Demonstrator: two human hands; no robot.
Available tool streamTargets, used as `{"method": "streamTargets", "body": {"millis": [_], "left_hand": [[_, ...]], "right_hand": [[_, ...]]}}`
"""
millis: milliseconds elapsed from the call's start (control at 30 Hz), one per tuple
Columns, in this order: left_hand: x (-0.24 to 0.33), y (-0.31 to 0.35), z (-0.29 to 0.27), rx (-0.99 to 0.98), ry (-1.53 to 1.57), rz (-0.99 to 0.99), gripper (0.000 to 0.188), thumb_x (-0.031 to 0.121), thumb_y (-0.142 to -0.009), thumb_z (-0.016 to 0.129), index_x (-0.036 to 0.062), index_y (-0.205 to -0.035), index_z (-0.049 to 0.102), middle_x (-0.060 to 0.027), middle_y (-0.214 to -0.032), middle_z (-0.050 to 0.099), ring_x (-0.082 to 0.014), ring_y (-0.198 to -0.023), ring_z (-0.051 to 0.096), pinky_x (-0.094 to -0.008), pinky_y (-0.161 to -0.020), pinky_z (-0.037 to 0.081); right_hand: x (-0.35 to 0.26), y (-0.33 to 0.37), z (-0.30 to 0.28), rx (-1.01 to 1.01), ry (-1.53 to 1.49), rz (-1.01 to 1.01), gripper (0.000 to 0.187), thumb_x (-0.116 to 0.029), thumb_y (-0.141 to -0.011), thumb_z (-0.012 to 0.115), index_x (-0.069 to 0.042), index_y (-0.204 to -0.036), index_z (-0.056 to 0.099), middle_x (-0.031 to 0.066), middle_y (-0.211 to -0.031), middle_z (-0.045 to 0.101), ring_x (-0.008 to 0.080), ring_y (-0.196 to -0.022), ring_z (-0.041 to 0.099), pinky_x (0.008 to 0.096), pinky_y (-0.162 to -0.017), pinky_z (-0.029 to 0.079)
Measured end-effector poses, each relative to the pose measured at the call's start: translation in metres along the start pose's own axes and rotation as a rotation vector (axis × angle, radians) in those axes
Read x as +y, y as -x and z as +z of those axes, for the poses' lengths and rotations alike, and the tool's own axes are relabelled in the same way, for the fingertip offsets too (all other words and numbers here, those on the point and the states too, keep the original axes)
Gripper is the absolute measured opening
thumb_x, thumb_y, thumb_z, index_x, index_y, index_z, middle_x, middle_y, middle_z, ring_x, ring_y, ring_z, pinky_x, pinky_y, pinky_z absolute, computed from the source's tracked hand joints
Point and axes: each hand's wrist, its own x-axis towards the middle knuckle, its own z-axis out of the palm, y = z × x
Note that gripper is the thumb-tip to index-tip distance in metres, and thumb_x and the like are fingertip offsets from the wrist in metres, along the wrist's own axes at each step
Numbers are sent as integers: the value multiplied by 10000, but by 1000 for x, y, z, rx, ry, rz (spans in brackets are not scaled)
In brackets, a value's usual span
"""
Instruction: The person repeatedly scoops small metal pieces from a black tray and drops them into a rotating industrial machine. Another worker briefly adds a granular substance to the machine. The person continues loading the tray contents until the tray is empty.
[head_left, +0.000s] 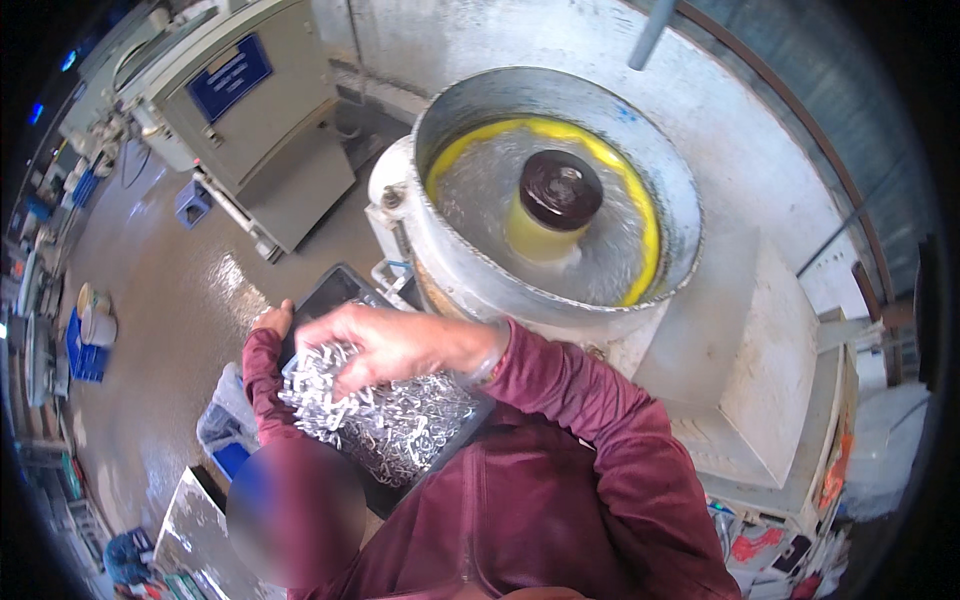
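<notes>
A dark plastic crate is tilted in front of my body, heaped with small shiny metal parts, too fine to name. My left hand is at the crate's left side, closed on its rim; part of the fingers is hidden. Across the crate reaches my right hand, its fingers curled around a handful of the metal parts at the left of the heap. The fingertips are buried among the parts. Both arms wear maroon sleeves.
Just beyond the crate stands a round metal tub with a yellow inner ring, a dark-topped centre post and a swirling grey fill. A grey cabinet is at the far left. A sloped metal chute stands right, and the floor looks wet.
</notes>
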Motion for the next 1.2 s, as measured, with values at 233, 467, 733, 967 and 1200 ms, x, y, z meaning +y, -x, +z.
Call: {"method": "streamTargets", "body": {"millis": [233,467,733,967,1200], "left_hand": [[9,-4,-1,16,-47,34,455,398,-891,256,104,-1089,540,-274,-1070,568,-445,-1048,513,-487,-899,394],[-6,-21,8,47,37,12,478,416,-884,249,106,-1090,549,-281,-1094,553,-445,-1075,494,-489,-921,374],[-14,-30,15,-16,-110,54,376,354,-906,239,152,-1084,501,-285,-1092,552,-444,-1036,524,-495,-886,407],[-3,-21,8,-27,-147,43,313,309,-911,273,175,-1089,494,-246,-1099,568,-424,-1022,544,-491,-865,425],[-10,-18,10,-39,-187,10,299,287,-918,271,163,-1089,483,-255,-1080,572,-429,-1003,555,-495,-842,443]], "right_hand": [[-92,14,-49,268,-162,177,480,-26,-716,655,8,-1174,517,65,-898,662,115,-801,630,230,-738,487],[-175,128,-122,689,310,162,358,-32,-755,626,22,-1103,561,104,-1021,620,166,-897,621,273,-827,497],[-190,245,-146,1094,272,275,488,-74,-740,648,-2,-1198,495,74,-1061,611,119,-922,602,242,-817,488],[-114,323,-182,1321,121,881,439,-90,-796,624,4,-1196,469,115,-1039,614,221,-885,623,359,-725,543],[-112,325,-213,1261,72,685,273,-29,-819,568,65,-1060,481,181,-912,602,237,-756,627,339,-684,569]]}}
